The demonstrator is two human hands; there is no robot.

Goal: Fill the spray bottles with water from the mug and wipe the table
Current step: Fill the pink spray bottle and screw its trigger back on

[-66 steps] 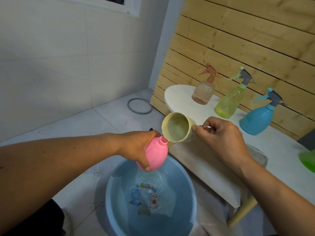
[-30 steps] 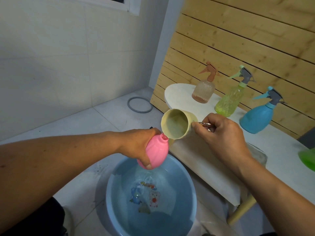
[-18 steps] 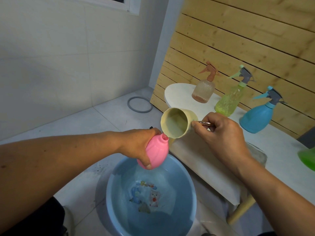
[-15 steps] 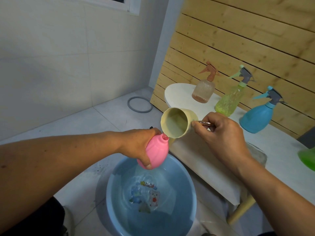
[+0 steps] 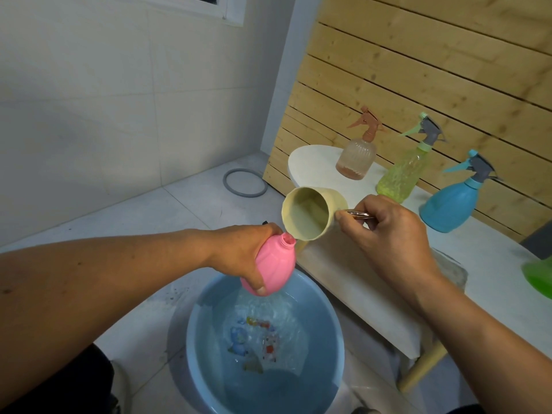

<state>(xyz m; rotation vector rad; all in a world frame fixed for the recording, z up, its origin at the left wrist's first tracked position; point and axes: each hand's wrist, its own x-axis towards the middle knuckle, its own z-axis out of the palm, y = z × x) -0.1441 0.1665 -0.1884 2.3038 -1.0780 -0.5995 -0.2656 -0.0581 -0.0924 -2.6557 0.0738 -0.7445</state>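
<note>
Here the pink bottle [image 5: 270, 268] sits inside the left hand [image 5: 243, 252] fingers [image 5: 259, 286].

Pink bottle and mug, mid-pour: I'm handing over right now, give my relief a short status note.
Left hand grips the capless pink bottle over the blue basin.
Right hand holds the cream mug by its handle, tipped at the bottle's neck.
Peach bottle, yellow-green bottle and blue bottle stand capped on the white table.
Done: cannot tell how full any bottle is.
Left: finish the pour, cap the pink bottle, wipe the table.
</note>
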